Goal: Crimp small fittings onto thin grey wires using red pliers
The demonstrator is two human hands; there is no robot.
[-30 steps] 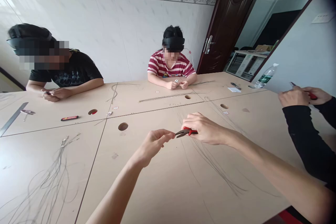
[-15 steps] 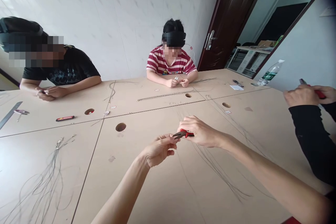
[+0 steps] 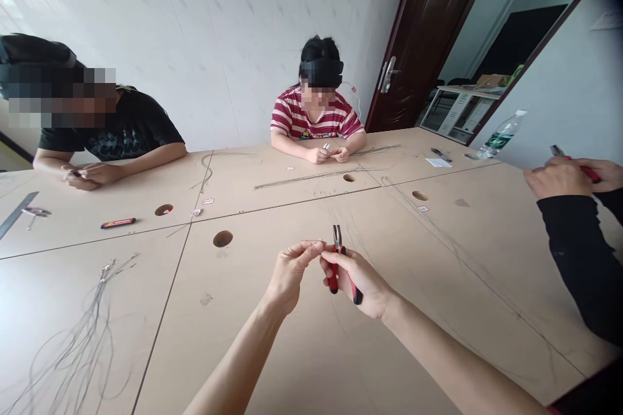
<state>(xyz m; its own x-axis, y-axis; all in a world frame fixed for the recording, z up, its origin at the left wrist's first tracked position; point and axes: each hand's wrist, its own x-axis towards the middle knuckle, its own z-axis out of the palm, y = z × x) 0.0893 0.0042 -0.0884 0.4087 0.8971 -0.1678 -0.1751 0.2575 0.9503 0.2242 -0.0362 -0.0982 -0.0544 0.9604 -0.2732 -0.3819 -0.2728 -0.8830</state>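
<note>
My left hand (image 3: 291, 270) is closed in a pinch, thumb against forefinger, at the middle of the table. A thin grey cord (image 3: 341, 319) trails below its fingers; the small end in the pinch is hidden. My right hand (image 3: 366, 277) is wrapped round pliers (image 3: 337, 238) with red and black handles, their narrow jaws pointing up and away. Its thumb and forefinger tips meet my left fingertips. On the table at the left lies a bundle of thin grey cords (image 3: 92, 321) with small metal ends.
Co-workers sit across the table, one in a black shirt (image 3: 129, 123), one in a striped shirt (image 3: 317, 113). At the right, another person's hand (image 3: 559, 175) is near red-handled pliers (image 3: 590, 172). A red-and-black cutter (image 3: 118, 224), a steel ruler (image 3: 18, 214) and a bottle (image 3: 501, 136) are around.
The pliers have swung from pointing left at my left fingertips to pointing upward. My right hand has turned and lowered, its fingertips now at the left hand's pinch.
</note>
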